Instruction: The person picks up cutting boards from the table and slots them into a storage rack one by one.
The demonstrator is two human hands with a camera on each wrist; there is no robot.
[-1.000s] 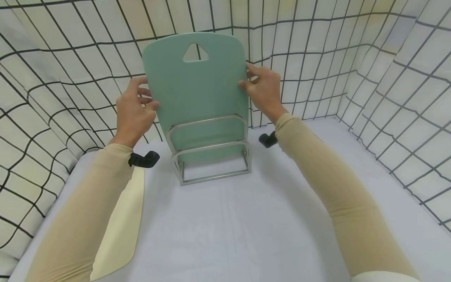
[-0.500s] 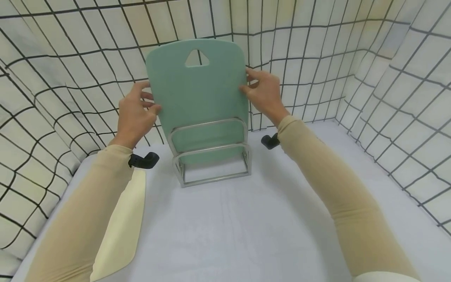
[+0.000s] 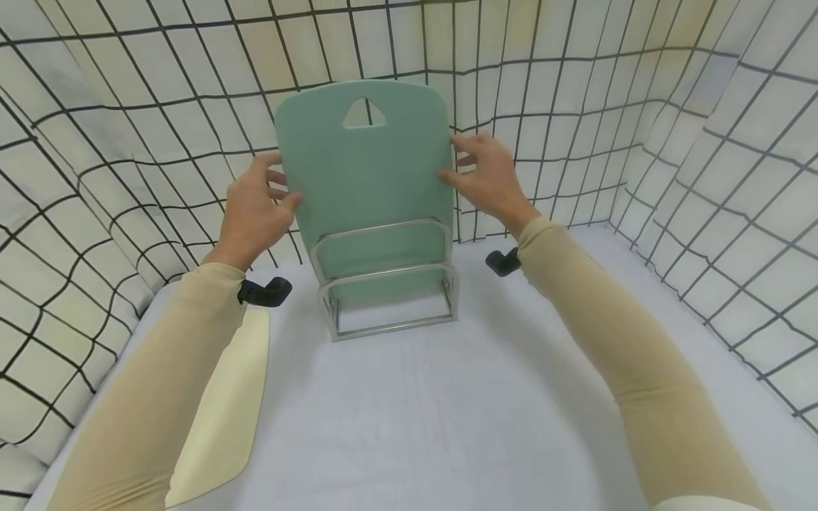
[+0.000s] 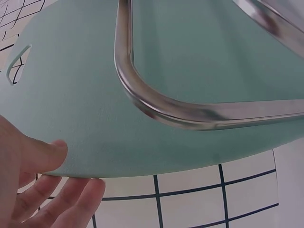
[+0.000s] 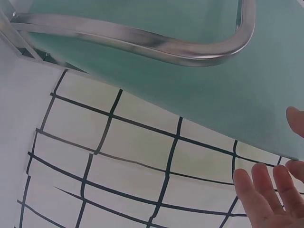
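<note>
A pale green cutting board (image 3: 371, 170) with a triangular handle hole stands upright, leaning back slightly, in a metal wire rack (image 3: 393, 330). My left hand (image 3: 255, 206) is at the board's left edge, the thumb (image 4: 52, 154) on its front face and the fingers along and behind the edge. My right hand (image 3: 492, 177) is at the opposite edge with fingers spread. Its thumb (image 5: 297, 121) overlaps the board's face, and the other fingertips show just outside the edge. The board's lower part passes behind the rack's front bars.
A pale yellow flat sheet (image 3: 236, 404) with a rounded corner lies on the white table surface (image 3: 409, 411), partly hidden under my left forearm. White walls with a black grid (image 3: 549, 106) rise close behind the board and along both sides.
The whole view has shifted, with board and rack now slightly lower and farther right. My right hand's fingers have loosened and spread at the edge; my left hand keeps its place on the board.
</note>
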